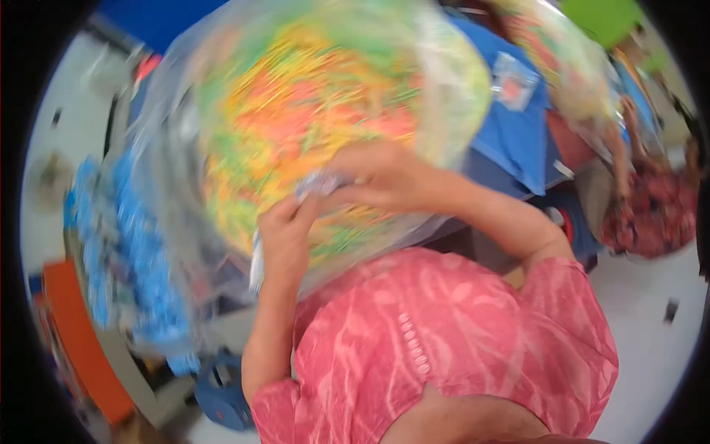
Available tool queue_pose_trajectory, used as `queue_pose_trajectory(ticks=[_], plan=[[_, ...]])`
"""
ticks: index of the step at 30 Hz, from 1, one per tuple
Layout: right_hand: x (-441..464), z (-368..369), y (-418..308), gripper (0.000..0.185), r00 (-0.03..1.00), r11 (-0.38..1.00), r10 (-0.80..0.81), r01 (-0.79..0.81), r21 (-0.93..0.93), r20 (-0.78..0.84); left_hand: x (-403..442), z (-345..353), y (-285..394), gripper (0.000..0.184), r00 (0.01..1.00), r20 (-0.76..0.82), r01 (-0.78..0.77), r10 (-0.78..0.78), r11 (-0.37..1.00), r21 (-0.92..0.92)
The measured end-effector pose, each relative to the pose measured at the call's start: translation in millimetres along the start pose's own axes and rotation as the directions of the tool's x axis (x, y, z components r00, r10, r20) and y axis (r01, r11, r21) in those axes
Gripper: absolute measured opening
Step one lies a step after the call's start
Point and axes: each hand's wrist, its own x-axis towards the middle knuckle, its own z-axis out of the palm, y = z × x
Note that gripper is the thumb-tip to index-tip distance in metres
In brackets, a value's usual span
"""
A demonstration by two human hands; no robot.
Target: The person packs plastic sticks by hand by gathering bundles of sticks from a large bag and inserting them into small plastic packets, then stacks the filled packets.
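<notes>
A large clear plastic bag (436, 81) lies wide in front of me, full of thin yellow, orange and green strips (296, 89) smeared by motion. Over it, my left hand (285, 222) and my right hand (381, 174) meet at a small crinkled whitish-purple packet (323, 182). The fingers of both hands are closed on it, one hand at each end. A pale strip (257, 263) shows beside my left wrist; I cannot make out what it is. Blur hides the fingertips and any print on the packet.
On the left hang shiny blue plastic packs (151, 244) near an orange panel (85, 340). Blue cloth (510, 133) with a small clear packet (514, 81) on it lies to the right. Another filled bag (569, 59) and a person in patterned red clothing (651, 214) are farther right.
</notes>
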Motion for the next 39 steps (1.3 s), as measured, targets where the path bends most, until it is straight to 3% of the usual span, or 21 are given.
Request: queue_pose_trajectory(ticks=[2,4,6,8,10,12,14,15,16,19,21,23,25,28,30,31,33,34,39], plan=[[-22.8,-42.4,-4.8,0.015,0.987,0.987,0.135,-0.142,-0.078,-0.082,-13.5,12.6,15.2,0.012,0.979,-0.066,-0.203,0.193,0.951,-0.231],[-42.7,-76.2,-11.0,0.018,0.929,0.935,0.344,-0.352,-0.042,-0.136,-11.0,-6.8,-12.8,0.018,0.818,-0.097,-0.554,0.567,0.822,0.131],[-75.7,-136.7,10.4,0.021,0.866,0.908,0.414,-0.415,0.061,-0.281,-22.0,-38.5,-34.3,0.027,0.76,-0.126,-0.553,0.638,0.735,0.392],[-107.8,-199.8,36.4,0.018,0.797,0.862,0.38,-0.489,-0.134,-0.469,-31.1,-62.7,-60.6,0.04,0.793,-0.207,-0.426,0.573,0.764,0.485],[-131.6,-251.3,60.4,0.021,0.711,0.753,0.476,-0.634,-0.178,-0.518,-28.0,-65.5,-69.4,0.043,0.787,-0.188,-0.404,0.588,0.721,0.563],[-149.8,-289.6,99.1,0.024,0.745,0.517,0.45,-0.667,-0.536,-0.493,-39.3,-68.3,-82.3,0.05,0.774,-0.172,-0.324,0.609,0.615,0.719],[-145.4,-292.6,113.3,0.027,0.73,0.229,0.465,-0.646,-0.728,-0.501,-39.2,-63.2,-95.3,0.057,0.809,-0.219,-0.266,0.545,0.672,0.691],[-133.5,-280.6,112.9,0.026,0.866,0.187,0.16,-0.498,-0.847,-0.474,-39.3,-60.6,-96.3,0.055,0.826,-0.267,-0.242,0.496,0.74,0.627],[-125.6,-265.2,108.3,0.025,0.91,0.09,-0.163,-0.371,-0.924,-0.381,-39.2,-59.1,-95.5,0.053,0.837,-0.309,-0.226,0.451,0.8,0.555],[-65.3,-204.2,67.8,0.02,0.883,0.282,-0.293,-0.287,-0.916,-0.367,-36.8,-58.1,-87.6,0.046,0.883,-0.358,-0.107,0.303,0.873,0.475],[-34.8,-152.8,52.9,0.017,0.921,0.491,-0.274,-0.112,-0.864,-0.275,-38.3,-60.1,-88.5,0.043,0.898,-0.371,-0.058,0.237,0.9,0.432],[-4.6,-104.0,56.3,0.016,0.957,0.724,-0.279,0.152,-0.673,-0.084,-36.1,-60.4,-93.7,0.037,0.901,-0.369,-0.104,0.228,0.94,0.326],[29.2,-59.5,54.5,0.013,0.997,0.836,-0.064,0.082,-0.543,0.053,-34.3,-58.7,-93.2,0.034,0.9,-0.372,-0.13,0.227,0.954,0.269],[83.3,-13.7,77.6,0.017,0.981,0.821,0.037,0.079,-0.566,0.191,-33.1,-58.5,-96.5,0.029,0.882,-0.362,-0.221,0.302,0.943,0.248],[109.7,8.7,95.8,0.017,0.92,0.689,0.216,0.092,-0.718,0.326,-31.3,-57.0,-101.6,0.028,0.877,-0.365,-0.236,0.311,0.942,0.237],[117.5,15.8,90.9,0.017,0.918,0.688,0.213,0.102,-0.719,0.334,-29.8,-56.9,-104.5,0.028,0.874,-0.362,-0.252,0.324,0.94,0.231],[131.5,24.0,78.3,0.019,0.805,0.552,0.416,0.147,-0.821,0.424,-29.7,-58.3,-106.2,0.027,0.869,-0.364,-0.27,0.335,0.938,0.217],[137.1,26.8,73.8,0.02,0.733,0.477,0.518,0.181,-0.86,0.442,-30.9,-59.9,-103.0,0.027,0.864,-0.354,-0.262,0.358,0.92,0.291],[147.8,36.0,70.0,0.018,0.598,0.434,0.642,0.234,-0.87,0.481,-37.2,-60.1,-88.6,0.031,0.828,-0.318,-0.262,0.462,0.819,0.51]])
